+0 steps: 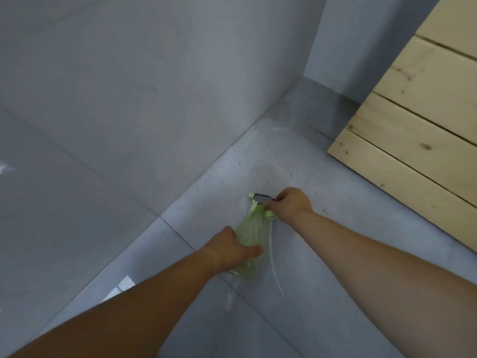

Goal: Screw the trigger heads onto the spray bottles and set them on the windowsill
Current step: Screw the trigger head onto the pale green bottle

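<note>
A grey tiled wall (129, 99) fills the left of the view, from 8 o'clock round to 12. It meets a grey surface (335, 254) along a seam running from 7 o'clock toward 1. Whether that surface is a floor or a sill I cannot tell.

The left forearm comes in from 7 o'clock. The left hand (232, 250) has fingers and thumb curled round the lower body of the bottle (249, 229), with the thumb across the side facing the camera. The bottle is pale green, see-through and blurred. It is held between both hands just below the middle of the view, tilted with its neck toward 1 o'clock and its base toward 7.

At the bottle's 1 o'clock end is the trigger head (259, 202), green with a dark, silvery top, its nozzle pointing to 10 o'clock. A thin white tube (273, 262) runs from under the head toward 5 o'clock, along the bottle's right side and past its base. Whether the tube lies inside the bottle or beside it is unclear, as is whether the head is threaded on.

The right hand (290, 204) is closed round the back of the head, knuckles up, its forearm reaching in from 4 o'clock.

At 2 o'clock a panel (418, 125) of pale wooden planks rests on the grey surface, well apart from the hands.
</note>
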The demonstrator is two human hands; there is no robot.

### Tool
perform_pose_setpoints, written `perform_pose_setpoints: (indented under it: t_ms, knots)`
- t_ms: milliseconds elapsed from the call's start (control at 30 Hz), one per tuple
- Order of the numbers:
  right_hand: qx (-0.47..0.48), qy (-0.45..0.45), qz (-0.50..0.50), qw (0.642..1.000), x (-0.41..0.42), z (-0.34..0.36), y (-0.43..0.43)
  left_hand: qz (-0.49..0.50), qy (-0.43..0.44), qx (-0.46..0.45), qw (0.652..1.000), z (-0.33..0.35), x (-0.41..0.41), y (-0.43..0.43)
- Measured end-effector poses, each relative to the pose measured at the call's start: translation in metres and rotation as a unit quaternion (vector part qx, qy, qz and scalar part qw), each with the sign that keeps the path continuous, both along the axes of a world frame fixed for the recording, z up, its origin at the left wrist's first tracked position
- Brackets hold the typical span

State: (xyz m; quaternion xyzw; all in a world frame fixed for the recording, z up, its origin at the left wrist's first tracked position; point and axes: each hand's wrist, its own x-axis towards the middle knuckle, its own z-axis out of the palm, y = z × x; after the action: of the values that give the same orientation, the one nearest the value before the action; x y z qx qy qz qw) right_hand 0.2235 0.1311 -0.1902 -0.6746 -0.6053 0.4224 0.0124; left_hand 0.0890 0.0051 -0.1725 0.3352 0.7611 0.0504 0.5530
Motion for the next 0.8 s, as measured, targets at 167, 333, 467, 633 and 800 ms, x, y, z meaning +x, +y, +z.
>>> perform_pose_setpoints:
  t_ms: [167, 333, 467, 633, 800]
  knots:
    - [-0.041, 0.040, -0.029, 0.998, -0.003, 0.000, 0.002, 0.034, -0.025, -0.017, 0.999, 0.005, -0.001, -0.003]
    - [-0.066, 0.103, -0.077, 0.989, 0.003, 0.030, -0.005, 0.057, -0.066, -0.009, 0.996, 0.026, -0.001, -0.014]
    - [-0.022, 0.170, -0.114, 0.979, 0.024, 0.080, -0.001, 0.036, -0.078, 0.017, 0.996, 0.062, 0.000, -0.018]
    - [0.047, 0.262, -0.156, 0.951, 0.052, 0.180, 0.003, -0.014, -0.057, 0.082, 0.995, 0.134, 0.000, -0.028]
    - [0.150, 0.357, -0.190, 0.902, 0.075, 0.287, -0.010, -0.077, 0.008, 0.143, 0.987, 0.205, -0.013, -0.048]
